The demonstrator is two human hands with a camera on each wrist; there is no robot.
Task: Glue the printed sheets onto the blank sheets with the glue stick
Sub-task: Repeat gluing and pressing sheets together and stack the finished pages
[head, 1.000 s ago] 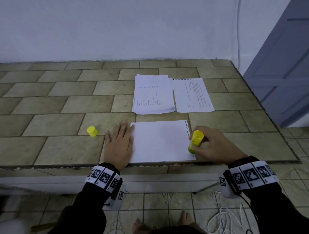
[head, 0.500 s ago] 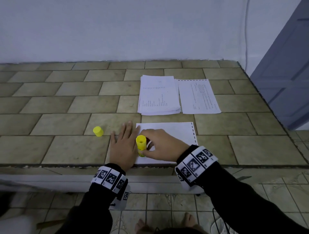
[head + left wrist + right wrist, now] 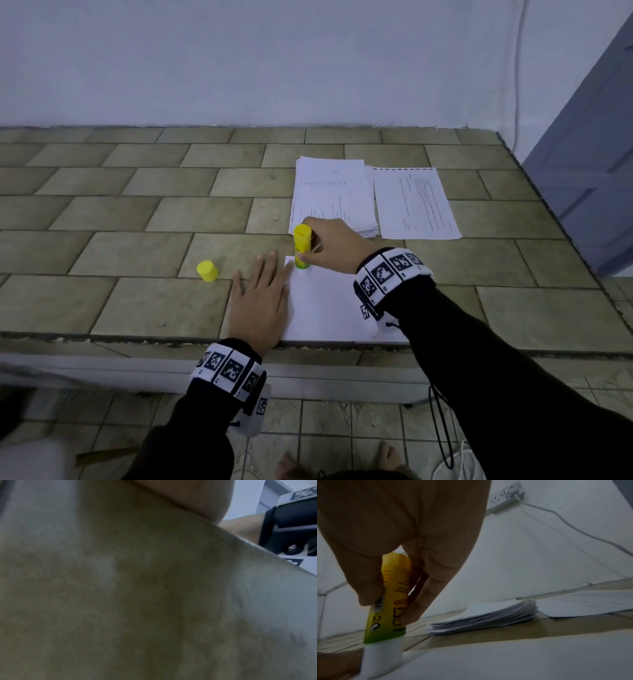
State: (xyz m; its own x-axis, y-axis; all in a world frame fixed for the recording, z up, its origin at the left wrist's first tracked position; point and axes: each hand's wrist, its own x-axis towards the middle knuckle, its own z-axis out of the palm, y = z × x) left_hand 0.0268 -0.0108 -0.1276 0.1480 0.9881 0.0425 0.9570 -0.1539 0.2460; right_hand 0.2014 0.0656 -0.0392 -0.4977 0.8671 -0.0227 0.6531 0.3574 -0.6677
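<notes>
A tiled counter [image 3: 137,298] runs to a white wall [image 3: 239,61]. A wall socket [image 3: 506,496] holds a plugged-in white cable [image 3: 556,516]. A blue-grey door [image 3: 596,178] stands at the right.

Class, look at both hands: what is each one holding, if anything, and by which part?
The right hand pinches the yellow-green glue stick around its mid-barrel. The left hand holds nothing; it rests flat on the blank white sheet's left edge.

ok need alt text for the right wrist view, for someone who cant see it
The right hand pinches an upright yellow-green glue stick, its white tip pressed onto a blank sheet. Behind lie a stack of printed sheets and a wall socket.
</notes>
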